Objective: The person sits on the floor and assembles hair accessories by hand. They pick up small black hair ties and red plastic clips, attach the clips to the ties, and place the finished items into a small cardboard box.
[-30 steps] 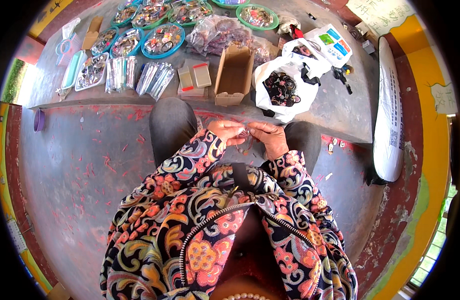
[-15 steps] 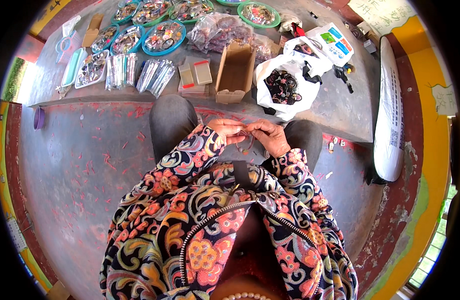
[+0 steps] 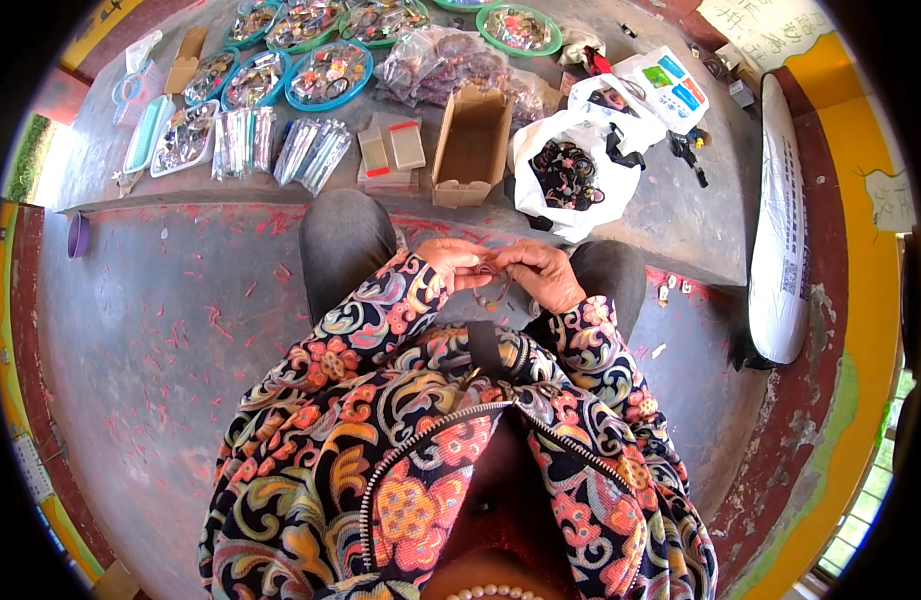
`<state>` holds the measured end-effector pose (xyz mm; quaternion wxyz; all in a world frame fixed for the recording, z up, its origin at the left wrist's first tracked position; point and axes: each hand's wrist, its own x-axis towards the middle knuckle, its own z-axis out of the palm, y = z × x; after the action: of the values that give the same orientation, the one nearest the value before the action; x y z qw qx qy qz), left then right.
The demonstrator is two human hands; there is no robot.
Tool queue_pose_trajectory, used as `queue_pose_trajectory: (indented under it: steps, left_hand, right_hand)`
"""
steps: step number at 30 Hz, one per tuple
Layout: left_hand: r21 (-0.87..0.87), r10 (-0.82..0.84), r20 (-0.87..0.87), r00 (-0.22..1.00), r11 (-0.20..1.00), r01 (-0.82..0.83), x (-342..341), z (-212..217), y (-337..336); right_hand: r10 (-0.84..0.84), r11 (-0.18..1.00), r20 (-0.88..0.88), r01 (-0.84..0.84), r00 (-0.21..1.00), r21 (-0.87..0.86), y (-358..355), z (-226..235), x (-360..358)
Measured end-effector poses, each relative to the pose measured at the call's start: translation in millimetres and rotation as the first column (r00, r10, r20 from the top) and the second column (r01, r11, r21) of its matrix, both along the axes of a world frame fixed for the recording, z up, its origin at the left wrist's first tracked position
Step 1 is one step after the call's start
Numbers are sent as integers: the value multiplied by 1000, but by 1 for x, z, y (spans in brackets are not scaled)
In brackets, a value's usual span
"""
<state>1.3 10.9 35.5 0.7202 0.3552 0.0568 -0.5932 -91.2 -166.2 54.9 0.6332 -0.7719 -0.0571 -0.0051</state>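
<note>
Between my knees, my left hand (image 3: 455, 263) and my right hand (image 3: 543, 275) meet with fingertips pinched close together. Both grip a thin, dull pinkish looped band (image 3: 505, 283), which hangs in a curve below the fingers. It resembles a hair tie, but it is too small to make out fully, and the fingers cover its upper part. Beyond my right hand, an open white plastic bag (image 3: 603, 212) holds a heap of dark hair ties (image 3: 565, 174). An open cardboard box (image 3: 472, 140) stands to the left of that bag.
On the raised ledge lie clear packs of slim sticks (image 3: 314, 153), small flat boxes (image 3: 408, 146), a blue basket of trinkets (image 3: 328, 76) among several others, and clear bags (image 3: 436, 65). A long white sack (image 3: 780, 220) leans at the right. Red scraps litter the floor (image 3: 171, 330).
My right hand has shifted and turned slightly, its fingers drawn a little downward. More of the looped band shows below the fingertips. Both hands keep their grip.
</note>
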Motion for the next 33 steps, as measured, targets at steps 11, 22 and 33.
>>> queue_pose_trajectory:
  steps: [11, 22, 33]
  left_hand:
    - [163, 16, 198, 980, 985, -49, -5, -6, -5]
    - [199, 148, 295, 944, 957, -212, -2, -3, -4]
    - [170, 110, 477, 872, 962, -214, -14, 7, -14]
  right_hand:
    - [-55, 990, 57, 62, 997, -123, 5, -2, 2]
    - [-170, 887, -354, 299, 920, 352, -3, 5, 2]
    - [-157, 746, -396, 372, 905, 553, 22, 6, 4]
